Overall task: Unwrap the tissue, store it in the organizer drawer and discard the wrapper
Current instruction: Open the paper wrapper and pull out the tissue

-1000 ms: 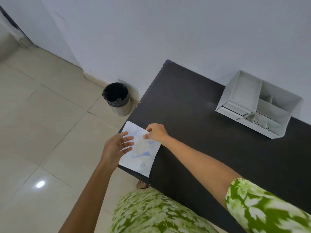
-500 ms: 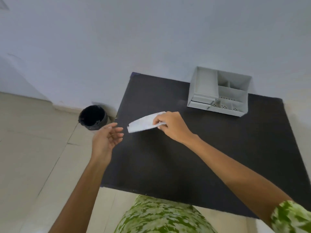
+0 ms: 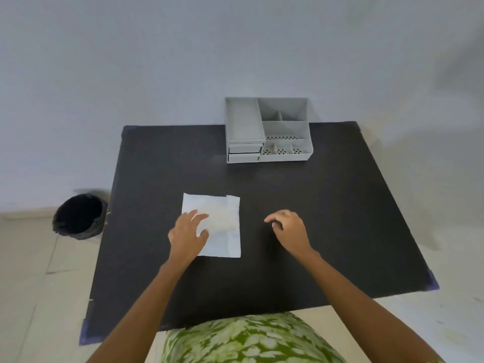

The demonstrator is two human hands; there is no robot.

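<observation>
A flat white wrapped tissue packet (image 3: 221,224) lies on the black table (image 3: 327,218), left of centre. My left hand (image 3: 187,234) rests flat on the packet's left part, fingers spread, gripping nothing. To the packet's right, my right hand (image 3: 289,229) hovers just over the table with loosely curled fingers and nothing in it. The grey organizer (image 3: 267,131) stands at the table's far edge against the wall, its two small drawers (image 3: 245,152) at the front left both closed.
A black-lined bin (image 3: 80,216) stands on the tiled floor left of the table, near the wall. The wall runs right behind the organizer. The table's near edge is close to my green patterned clothing (image 3: 248,339).
My right hand carried the packet from the table's left edge to the middle, laid it flat and let go. My left hand came down onto it. The view swung right to face the table.
</observation>
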